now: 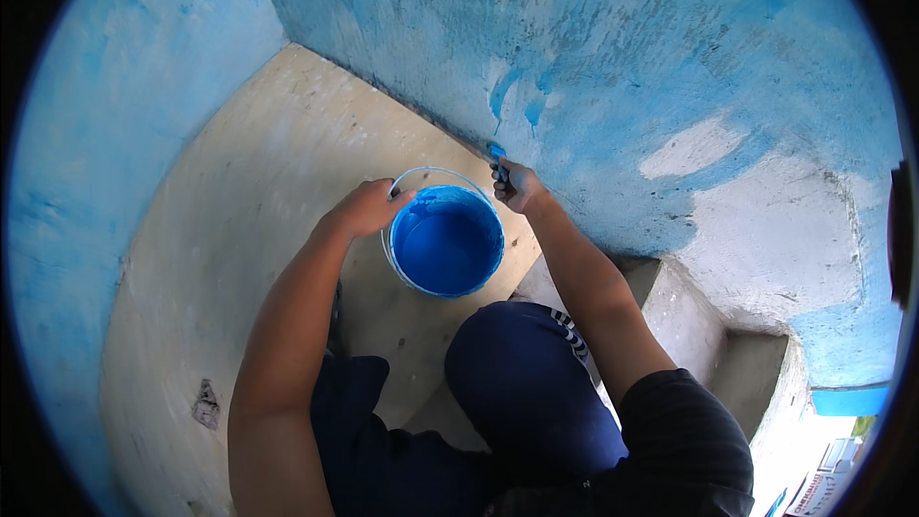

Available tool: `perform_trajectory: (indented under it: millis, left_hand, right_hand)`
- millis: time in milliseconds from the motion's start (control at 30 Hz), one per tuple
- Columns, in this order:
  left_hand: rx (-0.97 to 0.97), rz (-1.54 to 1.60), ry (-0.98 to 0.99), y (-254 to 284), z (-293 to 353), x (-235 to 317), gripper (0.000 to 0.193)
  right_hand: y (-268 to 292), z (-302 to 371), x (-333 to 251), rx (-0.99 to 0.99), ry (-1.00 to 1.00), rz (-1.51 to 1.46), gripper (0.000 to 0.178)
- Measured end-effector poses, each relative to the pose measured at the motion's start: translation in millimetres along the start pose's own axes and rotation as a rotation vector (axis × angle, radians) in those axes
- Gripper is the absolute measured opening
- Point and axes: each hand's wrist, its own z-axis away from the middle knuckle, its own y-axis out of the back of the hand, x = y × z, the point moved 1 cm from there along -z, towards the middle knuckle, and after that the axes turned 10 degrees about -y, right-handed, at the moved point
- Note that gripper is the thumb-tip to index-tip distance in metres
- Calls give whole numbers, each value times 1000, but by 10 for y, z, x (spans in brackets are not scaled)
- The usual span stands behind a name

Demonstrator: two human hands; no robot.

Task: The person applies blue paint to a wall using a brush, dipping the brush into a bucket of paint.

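Note:
A bucket of bright blue paint point(442, 241) stands on the floor in front of me, its rim smeared with paint. My left hand point(369, 206) grips the bucket at its left upper rim, by the thin wire handle. In my right hand point(520, 187) is a small paintbrush point(497, 151) with blue bristles, its fingers wrapped round the handle. The brush tip is close to the foot of the blue wall point(613, 48); whether it touches cannot be made out. Fresh darker blue strokes point(503, 91) with drips mark the wall just above it.
A second light blue wall point(124, 86) rises on the left and meets the first in a corner. Pale concrete floor point(220, 258) spreads between them, with a dark chipped spot point(206, 404). Concrete steps point(684, 311) go down at the right. My bent knee point(526, 373) is close below the bucket.

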Motion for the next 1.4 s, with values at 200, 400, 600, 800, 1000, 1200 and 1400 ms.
perform_trajectory:
  millis: [200,400,600,800,1000,1200,1400]
  left_hand:
    - [-60,32,29,5,30,-73,54]
    - [-107,23,60,57,6,-49,55]
    - [-102,58,47,29,-63,-46,56]
    - [-106,52,101,-20,10,-58,61]
    - [-151,6,132,39,60,-21,66]
    - [-132,-9,72,3,-34,-63,66]
    - [-87,-5,49,-48,-66,-77,67]
  right_hand:
    - [-666,561,-443,-256,159,-15,26]
    - [-1027,973,-581,-181,575,294,26]
    - [-312,43,-222,-25,305,449,22]
    - [-24,-47,-171,3,-58,51,22]
    - [-608,1116,-452,-239,461,79,24]
    - [-229,788,-274,-65,523,170,22]
    - [419,187,101,165,-39,-162,26]
